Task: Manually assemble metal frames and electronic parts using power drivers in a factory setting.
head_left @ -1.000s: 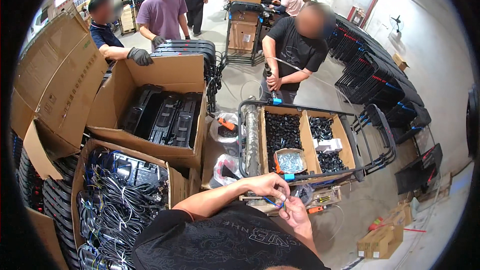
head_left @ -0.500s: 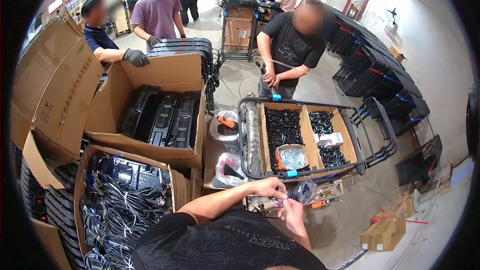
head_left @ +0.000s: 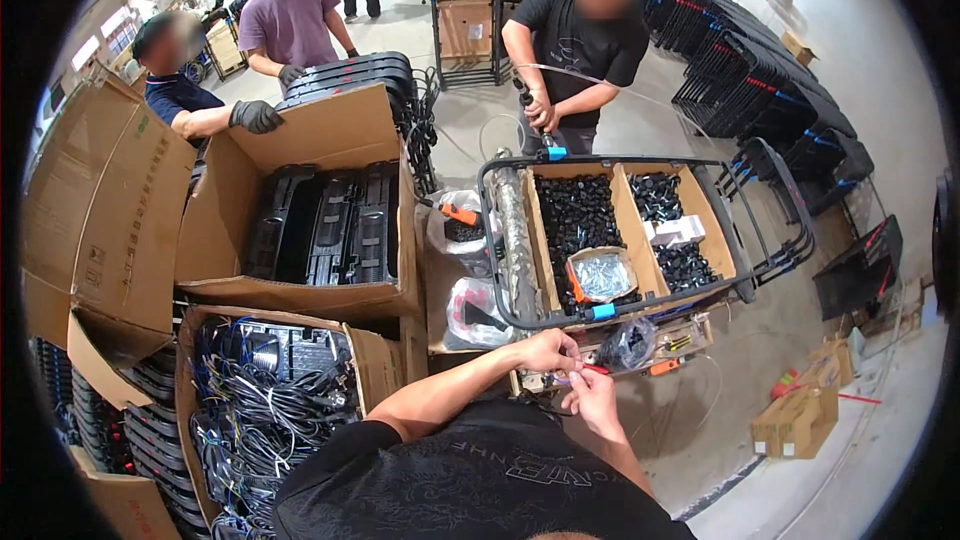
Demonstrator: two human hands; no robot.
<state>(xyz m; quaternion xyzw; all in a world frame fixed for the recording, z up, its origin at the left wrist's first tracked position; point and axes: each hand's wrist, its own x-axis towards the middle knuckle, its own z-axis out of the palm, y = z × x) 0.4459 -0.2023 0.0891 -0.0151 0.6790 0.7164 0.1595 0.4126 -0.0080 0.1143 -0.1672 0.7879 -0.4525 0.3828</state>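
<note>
Meeting near their fingertips, the person's left hand [head_left: 550, 350] and right hand [head_left: 592, 402] work just below the black tube frame [head_left: 545, 323]. Fingers of both hands are bent and nearly closed; a small red piece [head_left: 597, 370] is at the tips, next to the right thumb, but I cannot tell which hand has hold of it. Just beyond the hands lies a clear plastic bag [head_left: 628, 345] with dark contents, and to its right an orange tool [head_left: 663, 367]. Under the frame is a cardboard box [head_left: 640, 240] with 2 compartments of black parts; on the left compartment's parts sits a small carton of silver fasteners [head_left: 603, 278]. Across the frame, 1 co-worker in black [head_left: 590, 35] grips a dark tool [head_left: 533, 105] with 2 hands. At left, a gloved hand [head_left: 257, 116] touches the large carton [head_left: 320, 120], above a carton of cables [head_left: 375, 365].
</note>
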